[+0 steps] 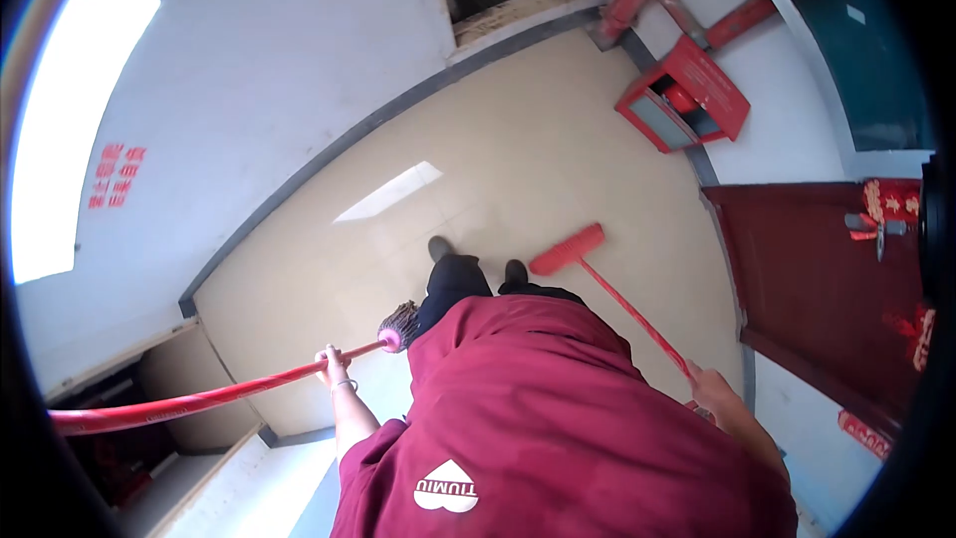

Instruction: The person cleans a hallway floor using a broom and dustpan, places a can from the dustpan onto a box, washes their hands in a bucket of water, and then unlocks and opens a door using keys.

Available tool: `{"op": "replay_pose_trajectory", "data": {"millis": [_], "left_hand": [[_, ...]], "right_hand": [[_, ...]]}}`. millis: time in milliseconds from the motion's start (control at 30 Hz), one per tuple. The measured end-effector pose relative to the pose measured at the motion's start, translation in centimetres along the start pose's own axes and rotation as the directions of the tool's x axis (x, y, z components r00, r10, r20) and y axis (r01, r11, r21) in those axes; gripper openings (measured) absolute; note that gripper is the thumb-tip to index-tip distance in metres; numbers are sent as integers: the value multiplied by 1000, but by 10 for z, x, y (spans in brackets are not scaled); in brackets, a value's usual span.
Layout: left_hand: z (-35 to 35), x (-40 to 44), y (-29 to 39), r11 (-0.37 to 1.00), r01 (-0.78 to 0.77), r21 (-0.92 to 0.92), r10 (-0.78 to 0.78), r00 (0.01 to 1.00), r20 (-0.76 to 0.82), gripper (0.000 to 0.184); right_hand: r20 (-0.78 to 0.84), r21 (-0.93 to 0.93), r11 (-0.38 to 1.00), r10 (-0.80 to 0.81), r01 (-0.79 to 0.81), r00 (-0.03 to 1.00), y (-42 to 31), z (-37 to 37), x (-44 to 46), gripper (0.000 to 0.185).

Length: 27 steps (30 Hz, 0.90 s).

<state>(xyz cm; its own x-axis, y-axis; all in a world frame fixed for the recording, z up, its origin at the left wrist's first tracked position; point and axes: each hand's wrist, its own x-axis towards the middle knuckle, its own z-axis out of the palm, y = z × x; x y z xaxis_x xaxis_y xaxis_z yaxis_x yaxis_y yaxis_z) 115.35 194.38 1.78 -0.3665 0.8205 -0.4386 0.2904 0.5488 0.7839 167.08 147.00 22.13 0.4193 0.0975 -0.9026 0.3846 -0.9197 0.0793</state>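
Observation:
My left hand point(334, 369), with a bracelet at the wrist, is closed round the red handle of a mop point(392, 335). The mop's purple collar and grey strands hang beside my dark trousers, and its handle runs off to the left. On the other side, my right hand point(709, 391) grips the upper part of a red broom point(568, 249). The broom's wide head rests on the pale tiled floor ahead of my right shoe. Its handle slants back to my hand, whose fingers are partly hidden.
A red fire equipment box point(687, 100) stands by the wall at the upper right, near red pipes point(625, 8). A dark red door point(817, 259) is on the right. At the lower left are steps or an opening point(189, 389). A window frame point(518, 15) is at the top.

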Motion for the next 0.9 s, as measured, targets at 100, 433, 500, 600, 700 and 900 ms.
{"op": "replay_pose_trajectory", "data": {"millis": [100, 433, 500, 600, 700, 900], "left_hand": [[-26, 15, -6, 999, 32, -28, -34, 997, -74, 19], [-89, 63, -61, 991, 101, -93, -106, 993, -50, 18], [-87, 87, -73, 989, 87, -116, -91, 995, -38, 18], [-118, 89, -64, 979, 149, -140, -153, 988, -22, 16], [-150, 98, -52, 967, 172, -189, -184, 982, -47, 17], [-178, 143, -30, 958, 254, -135, -266, 961, -80, 15]], "right_hand": [[-120, -249, 932, -301, 265, 946, -63, 0, 34, 48], [-33, -417, 644, -716, 641, 698, -427, 17, 153, 48], [-6, -456, 606, -734, 652, 679, -506, 29, 179, 55], [8, -528, 558, -751, 640, 660, -609, 39, 175, 49], [-4, -478, 648, -677, 593, 736, -655, 45, 218, 42], [-159, -424, 785, -555, 452, 816, -551, 30, 225, 41]]}}
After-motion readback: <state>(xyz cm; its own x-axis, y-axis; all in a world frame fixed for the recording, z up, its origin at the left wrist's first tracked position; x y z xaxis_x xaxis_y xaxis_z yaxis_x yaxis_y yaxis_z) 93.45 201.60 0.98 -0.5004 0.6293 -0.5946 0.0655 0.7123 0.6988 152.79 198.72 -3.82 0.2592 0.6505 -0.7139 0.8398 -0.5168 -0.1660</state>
